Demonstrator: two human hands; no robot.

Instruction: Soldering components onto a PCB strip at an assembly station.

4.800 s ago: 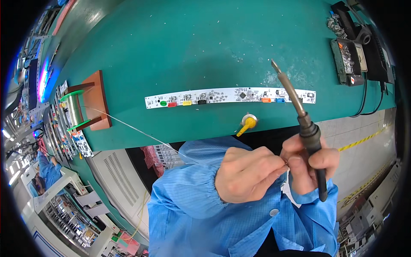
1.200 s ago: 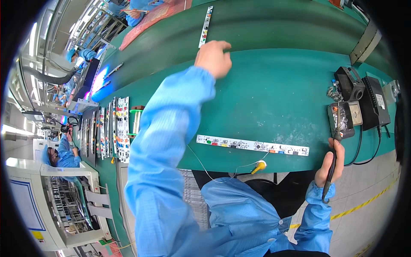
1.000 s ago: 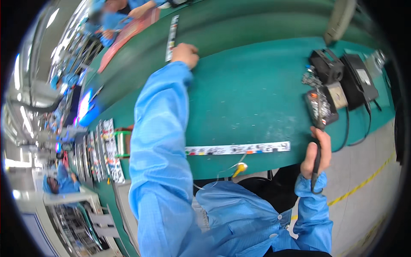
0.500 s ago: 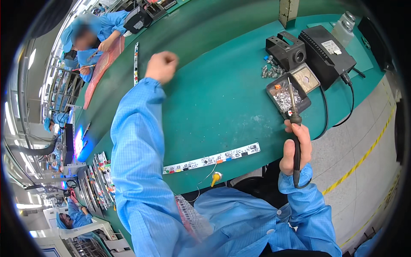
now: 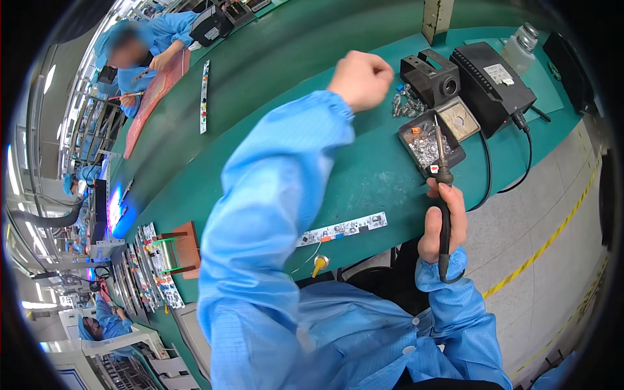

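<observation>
Your right hand (image 5: 442, 224) grips the soldering iron (image 5: 444, 178), metal end over the black tray (image 5: 409, 151). Your left hand (image 5: 359, 81) is curled near the loose metal parts (image 5: 406, 104); I can't tell whether it holds anything. The white circuit board (image 5: 354, 227) lies on the table (image 5: 364, 169), partly behind your left sleeve (image 5: 279, 169). This seems a reach between joints, calling for care with the tip.

Our left arm (image 5: 266, 188) extends over the table (image 5: 364, 172), its left hand (image 5: 361, 81) loosely fisted near the far edge; our right hand (image 5: 442, 224) grips with bent fingers by the near edge.
</observation>
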